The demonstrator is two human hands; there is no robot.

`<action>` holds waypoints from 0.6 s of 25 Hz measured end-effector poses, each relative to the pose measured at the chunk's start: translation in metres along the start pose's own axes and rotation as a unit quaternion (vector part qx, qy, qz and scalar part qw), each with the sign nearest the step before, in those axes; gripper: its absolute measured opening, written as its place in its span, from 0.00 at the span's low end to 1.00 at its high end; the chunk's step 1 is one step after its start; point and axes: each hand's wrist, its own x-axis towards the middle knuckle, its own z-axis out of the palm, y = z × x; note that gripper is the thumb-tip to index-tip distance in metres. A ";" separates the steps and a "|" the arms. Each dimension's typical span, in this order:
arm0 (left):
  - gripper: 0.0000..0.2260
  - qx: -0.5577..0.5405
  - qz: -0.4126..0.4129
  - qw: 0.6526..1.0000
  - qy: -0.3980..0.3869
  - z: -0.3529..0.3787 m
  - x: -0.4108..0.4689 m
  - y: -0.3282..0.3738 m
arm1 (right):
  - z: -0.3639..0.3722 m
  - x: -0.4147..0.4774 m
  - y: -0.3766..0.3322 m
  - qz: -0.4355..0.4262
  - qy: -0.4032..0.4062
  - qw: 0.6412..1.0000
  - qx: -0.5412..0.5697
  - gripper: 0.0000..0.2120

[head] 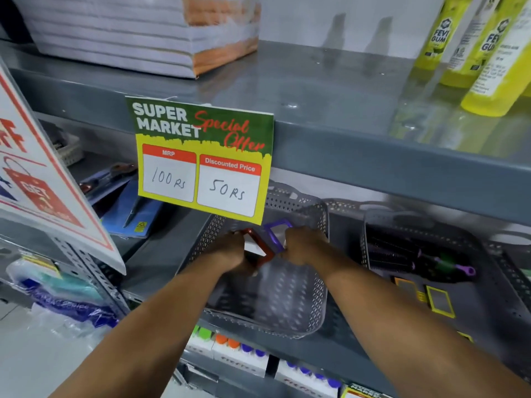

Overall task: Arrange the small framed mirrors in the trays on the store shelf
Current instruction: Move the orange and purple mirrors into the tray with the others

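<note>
- The left hand (pixel 230 249) is closed around a red mirror (pixel 256 245), gripping its near edge.
- The right hand (pixel 304 245) is closed on a purple mirror (pixel 276 232), pinching its right side.
- Both mirrors stand on edge and lean, side by side, and they look like they touch in the middle.
- They are at the back of a grey tray (pixel 319 297), just under the price sign (pixel 201 159).
- The rest of this tray looks bare, from the hands to the front wall.
- So I think the job is near its start: only these two mirrors are going in, and neither is let go yet.
- To the right, a yellow mirror (pixel 439 301) lies flat on the shelf (pixel 488 326), well apart from the hands. An orange one (pixel 405 285) lies just beside it.
- These two are outside any tray, so I think they still need to be put away.
- A second tray (pixel 370 225) sits to the right and holds dark hair brushes (pixel 402 254).
- Up on the shelf above stand yellow gum bottles (pixel 471 47) and a stack of paper (pixel 129 33).
</note>
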 end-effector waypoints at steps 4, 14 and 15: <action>0.36 -0.045 0.001 0.999 0.008 -0.008 -0.016 0.008 | -0.010 -0.005 0.005 0.001 0.066 0.997 -0.032 0.23; 0.18 -0.101 0.100 0.989 0.053 -0.030 -0.039 0.091 | -0.053 -0.074 0.093 0.045 0.201 0.977 0.058 0.29; 0.18 -0.114 0.111 0.985 0.062 -0.026 -0.042 0.108 | -0.051 -0.085 0.109 0.061 0.200 0.976 0.055 0.29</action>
